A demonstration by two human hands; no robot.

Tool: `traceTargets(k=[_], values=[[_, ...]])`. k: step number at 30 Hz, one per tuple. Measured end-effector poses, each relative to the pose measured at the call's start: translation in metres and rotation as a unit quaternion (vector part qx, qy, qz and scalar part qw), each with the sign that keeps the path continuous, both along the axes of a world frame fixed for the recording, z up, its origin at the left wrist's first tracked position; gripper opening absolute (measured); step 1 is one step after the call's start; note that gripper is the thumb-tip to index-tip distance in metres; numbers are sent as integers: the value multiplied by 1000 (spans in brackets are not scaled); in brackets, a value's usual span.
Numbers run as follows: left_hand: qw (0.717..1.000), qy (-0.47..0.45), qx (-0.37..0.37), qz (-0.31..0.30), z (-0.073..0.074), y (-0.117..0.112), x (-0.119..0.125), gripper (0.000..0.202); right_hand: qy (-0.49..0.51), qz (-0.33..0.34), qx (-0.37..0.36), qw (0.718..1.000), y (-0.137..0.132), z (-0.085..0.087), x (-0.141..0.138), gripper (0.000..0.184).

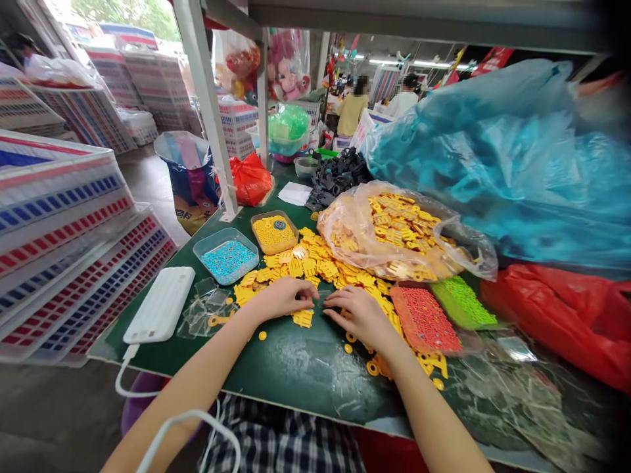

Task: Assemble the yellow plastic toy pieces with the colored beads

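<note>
My left hand [288, 297] is closed in a pinch over the green tabletop [300, 368]. Facing it across a small gap, my right hand [359, 314] has its fingertips bent together. Something faint and clear, like thin plastic, shows between the fingertips; its kind is hard to make out. Flat yellow plastic pieces [320, 259] lie heaped just beyond both hands. One yellow piece [302, 318] rests under my left fingers. Small yellow discs and rings [373, 368] are scattered below my right hand.
Trays hold blue beads [229, 259], yellow beads [273, 233], red beads [426, 318] and green beads [466, 302]. Behind stands an open bag of yellow pieces [401, 223]. A white power bank [160, 305] lies left; clear plastic bags [522, 394] lie right. A shelf post [210, 98] rises at left.
</note>
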State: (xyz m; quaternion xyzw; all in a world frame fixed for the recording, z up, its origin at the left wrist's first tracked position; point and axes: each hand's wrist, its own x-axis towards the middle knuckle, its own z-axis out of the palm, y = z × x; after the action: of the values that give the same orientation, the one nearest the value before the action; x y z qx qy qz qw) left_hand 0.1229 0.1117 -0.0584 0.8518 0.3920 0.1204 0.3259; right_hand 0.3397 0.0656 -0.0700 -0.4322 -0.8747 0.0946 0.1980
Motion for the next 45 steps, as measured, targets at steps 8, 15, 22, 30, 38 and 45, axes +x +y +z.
traceTargets(k=[8, 15, 22, 30, 38, 45], values=[[998, -13, -51, -41, 8, -4, -7, 4, 83, -62, 95, 990, -16, 38, 32, 24], [996, -8, -68, -49, 14, -2, -11, 17, 139, -213, 233, 939, -82, 28, 87, 17], [994, -94, 48, 2, 32, -8, 8, 28, 210, -443, 256, 833, -136, -41, 130, 35], [979, -28, 140, -147, 61, -32, 125, 26, 206, -517, 247, 794, -129, -58, 132, 43], [959, 90, 189, -192, 54, -28, 205, 20, 202, -529, 263, 782, -133, -56, 127, 29], [936, 169, 171, -255, 41, -20, 233, 16, 203, -529, 256, 783, -134, -54, 128, 26]])
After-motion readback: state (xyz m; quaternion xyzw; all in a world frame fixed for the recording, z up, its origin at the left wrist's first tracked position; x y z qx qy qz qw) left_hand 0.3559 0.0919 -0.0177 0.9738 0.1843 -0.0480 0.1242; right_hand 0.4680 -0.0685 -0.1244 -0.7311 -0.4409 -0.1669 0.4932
